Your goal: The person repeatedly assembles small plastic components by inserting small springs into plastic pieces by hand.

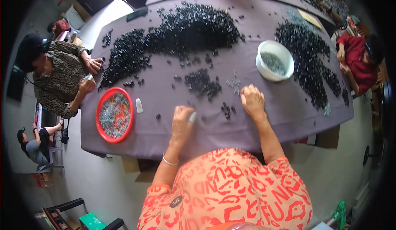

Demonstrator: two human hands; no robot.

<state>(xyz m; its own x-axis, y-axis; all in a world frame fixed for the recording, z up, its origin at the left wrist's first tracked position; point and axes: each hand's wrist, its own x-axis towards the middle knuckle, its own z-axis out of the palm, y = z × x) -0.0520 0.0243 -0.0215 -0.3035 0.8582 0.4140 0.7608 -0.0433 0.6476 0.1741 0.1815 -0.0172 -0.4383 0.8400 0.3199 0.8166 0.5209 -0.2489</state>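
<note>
My left hand [182, 122] is closed over the cloth-covered table. A small whitish piece [192, 117] shows at its thumb side; whether it is held or worn I cannot tell. My right hand [253, 101] rests farther right, its fingers bent together beside a few loose thin metal pins [233, 84]. What its fingertips hold, if anything, is hidden. Between and beyond my hands lie a small cluster of black blocks [227, 110] and a larger patch of black blocks [202, 82].
A red round tray [98, 118] of metal pins stands left, near a white plastic piece [139, 105]. A white bowl [260, 68] of pins stands right. Big heaps of black blocks [194, 27] cover the far side. People sit left [57, 75] and right [359, 60].
</note>
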